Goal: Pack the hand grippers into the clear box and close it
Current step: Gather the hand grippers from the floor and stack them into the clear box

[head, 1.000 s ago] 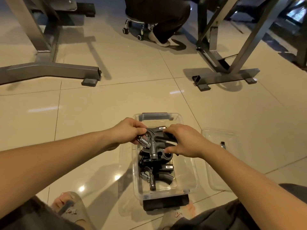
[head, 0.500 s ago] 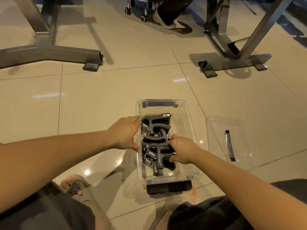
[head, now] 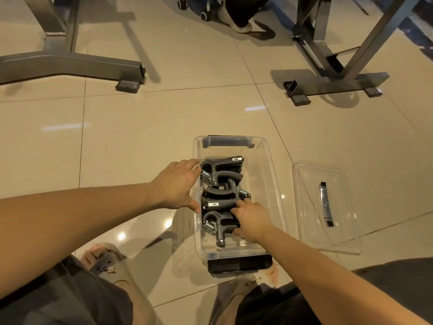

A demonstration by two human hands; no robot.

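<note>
The clear box (head: 269,160) stands open on the tiled floor in front of me, with black latches at its far and near ends. Three dark grey hand grippers with steel springs lie in a row inside: a far one (head: 222,168), a middle one (head: 220,195) and a near one (head: 218,222). My left hand (head: 178,184) rests against the box's left wall, fingers straight and thumb spread. My right hand (head: 253,219) is inside the box, its fingers and thumb curled round the handles of the near gripper. The clear lid (head: 304,184) lies flat on the floor right of the box.
A black handle strip (head: 325,202) sits on the lid. Grey metal frame feet stand at the back left (head: 70,64) and back right (head: 332,83). A person on a wheeled stool (head: 234,15) sits at the far edge. My sandalled foot (head: 103,259) is left of the box.
A second ago both hands held a gripper over the box. It now lies at the far end inside. My left hand moved to the box wall, my right hand down to the near gripper.
</note>
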